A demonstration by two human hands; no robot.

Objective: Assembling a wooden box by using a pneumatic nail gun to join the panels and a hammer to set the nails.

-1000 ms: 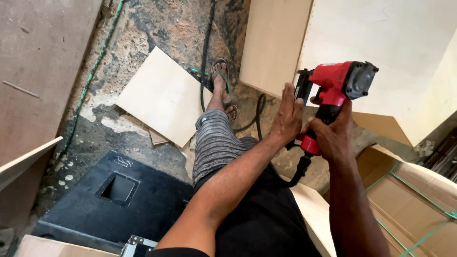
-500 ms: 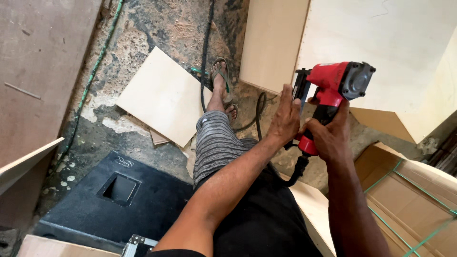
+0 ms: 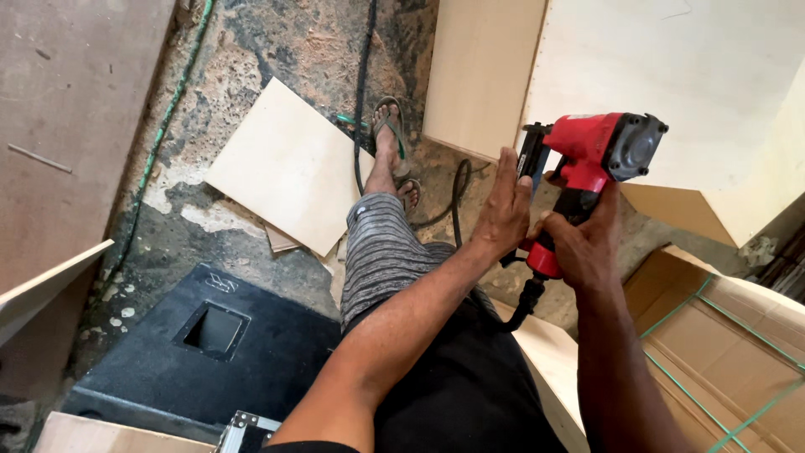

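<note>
Left hand (image 3: 503,205) flat, fingers straight and together, palm pressed against the black magazine side of the nail gun (image 3: 591,168). Right hand (image 3: 583,243) wrapped tight round the gun's red grip, fingers curled closed; trigger finger hidden, can't tell. Gun held up in front of the knee (image 3: 381,252), red body with grey end cap, black hose (image 3: 524,306) hanging from the grip base. Left to right on the rough stone floor (image 3: 251,50): brown board (image 3: 67,126), green cable (image 3: 163,138), black box (image 3: 210,352) with square cutout, pale square panel (image 3: 289,164), sandalled foot (image 3: 390,134), upright pale plywood panels (image 3: 671,67), cardboard box (image 3: 729,344) with green strapping at far right.
</note>
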